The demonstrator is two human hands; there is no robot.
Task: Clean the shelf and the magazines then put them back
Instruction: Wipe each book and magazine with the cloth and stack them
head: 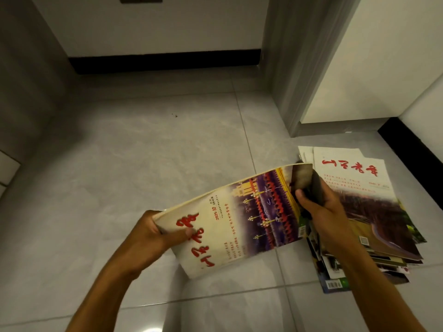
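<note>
Your right hand (pixel 321 212) hides part of the dark cloth (pixel 305 178) it grips, fingers curled round it against the far corner of the magazine (pixel 239 219); the cover's red lettering is blurred; your left hand (pixel 148 236) pinches the near corner, thumb on top, holding it tilted above the floor tiles (pixel 143 164); the magazine stack (pixel 374 224) lies on the floor at right, possibly a dozen issues, near the black skirting (pixel 412 149); open tile spreads leftward.

Pale grey marbled floor tiles (pixel 143 164), white walls (pixel 155 25), black skirting (pixel 165 63).
</note>
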